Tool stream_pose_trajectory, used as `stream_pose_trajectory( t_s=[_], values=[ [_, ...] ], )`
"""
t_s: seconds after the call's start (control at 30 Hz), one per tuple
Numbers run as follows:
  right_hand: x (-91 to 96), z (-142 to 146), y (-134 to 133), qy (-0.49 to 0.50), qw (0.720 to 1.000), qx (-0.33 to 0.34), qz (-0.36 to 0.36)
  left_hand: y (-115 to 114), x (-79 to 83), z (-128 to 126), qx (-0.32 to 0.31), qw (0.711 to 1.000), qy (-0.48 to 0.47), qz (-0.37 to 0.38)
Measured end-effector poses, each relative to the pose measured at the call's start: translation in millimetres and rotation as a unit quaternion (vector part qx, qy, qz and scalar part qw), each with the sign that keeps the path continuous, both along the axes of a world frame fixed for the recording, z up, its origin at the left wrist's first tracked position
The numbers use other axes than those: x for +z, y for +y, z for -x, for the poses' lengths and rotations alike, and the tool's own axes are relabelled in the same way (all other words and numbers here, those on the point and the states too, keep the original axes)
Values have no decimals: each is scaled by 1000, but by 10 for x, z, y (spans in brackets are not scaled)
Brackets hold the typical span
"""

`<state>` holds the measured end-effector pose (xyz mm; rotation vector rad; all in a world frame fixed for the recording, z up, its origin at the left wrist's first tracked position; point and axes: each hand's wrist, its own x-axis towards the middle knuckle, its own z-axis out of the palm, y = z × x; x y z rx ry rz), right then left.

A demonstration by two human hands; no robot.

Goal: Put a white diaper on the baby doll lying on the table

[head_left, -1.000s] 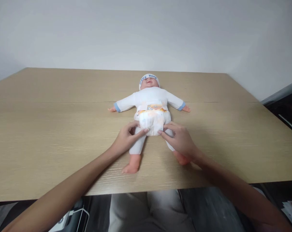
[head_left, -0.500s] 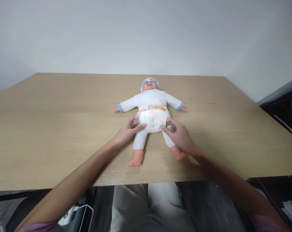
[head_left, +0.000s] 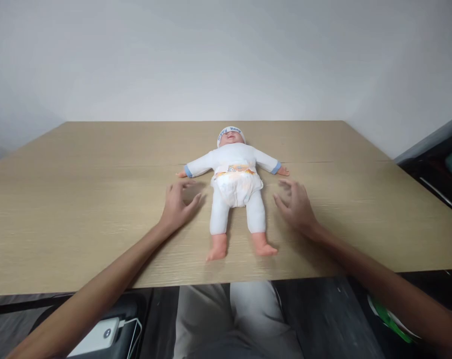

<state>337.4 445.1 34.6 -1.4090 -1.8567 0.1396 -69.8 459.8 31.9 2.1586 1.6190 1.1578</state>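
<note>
A baby doll (head_left: 231,155) lies on its back in the middle of the table, arms spread and feet toward me. It wears a white suit with blue cuffs and a white cap with blue lettering. Around its hips is a white diaper (head_left: 238,189) with an orange patterned waistband. My left hand (head_left: 179,202) rests by the doll's side, left of the diaper, fingers apart and holding nothing. On the other side, my right hand (head_left: 295,204) is also open and apart from the doll, thumb and fingers curved toward it.
The wooden table (head_left: 99,224) reaches back to a pale wall (head_left: 226,60). Below its front edge, at the lower left, a white device (head_left: 101,336) with a cable lies on a dark surface. A dark shelf-like object (head_left: 435,169) stands at the right.
Both hands have let go of the diaper's leg edges and moved outward, away from the doll. The doll's legs now lie closer together.
</note>
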Motion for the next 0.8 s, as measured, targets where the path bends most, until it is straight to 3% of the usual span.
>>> stream_pose_trajectory(
  t_s=[0.13,0.23,0.3,0.57,0.8],
  values=[
    [-13,61,790,-148,988,-12,-47,717,-29,-3,20,990,111,-84],
    [-5,242,1289,-198,980,-27,-17,1164,2,-42,19,990,136,-36],
    [-19,333,1479,-206,977,-52,13,1316,19,-35,21,988,152,4],
    [-41,372,1493,-202,977,-66,9,1241,76,-116,114,977,174,47],
    [59,523,1353,-203,972,-96,64,1045,292,-397,160,974,69,144]
  ],
)
